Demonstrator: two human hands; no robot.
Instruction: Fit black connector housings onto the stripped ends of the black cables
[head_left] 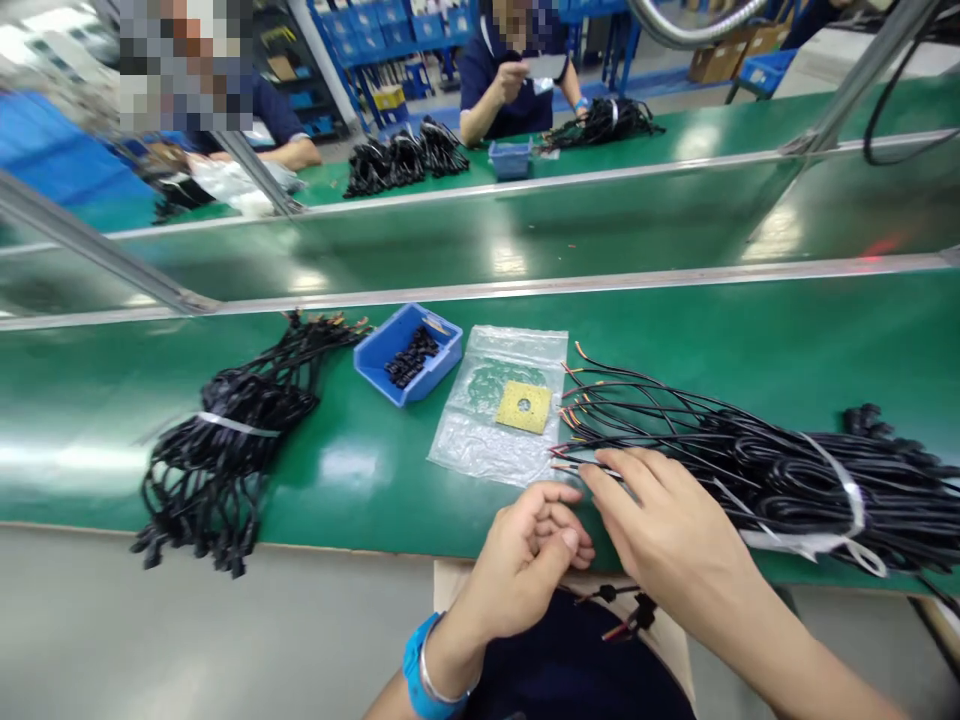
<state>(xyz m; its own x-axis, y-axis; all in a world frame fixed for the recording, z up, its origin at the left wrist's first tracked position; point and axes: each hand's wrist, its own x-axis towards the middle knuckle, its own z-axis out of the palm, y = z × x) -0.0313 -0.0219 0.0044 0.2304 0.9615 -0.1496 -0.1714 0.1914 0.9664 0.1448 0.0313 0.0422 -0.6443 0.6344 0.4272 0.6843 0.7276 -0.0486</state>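
My left hand [529, 565] is above the bench's front edge, its fingers curled in and the thumb against them; anything inside is hidden or too small to make out. Beside it, my right hand [667, 525] reaches over the near side of a black cable bundle [757, 460], its fingers stretched out and its thumb hidden. Its fingertips are close to the bundle's loose wire ends [574, 415], which are stripped and coloured. A white tie [844, 485] wraps the bundle. Left of the wire ends, a yellow square sponge [524, 407] with a central hole rests on a clear plastic bag [469, 440].
A blue bin [367, 360] holds small black parts [411, 357]. Another tied cable bundle [225, 420] hangs partly over the front edge at left. Short cable pieces [634, 615] lie at my lap. Metal rails [480, 293] cross behind; two co-workers sit at the opposite bench.
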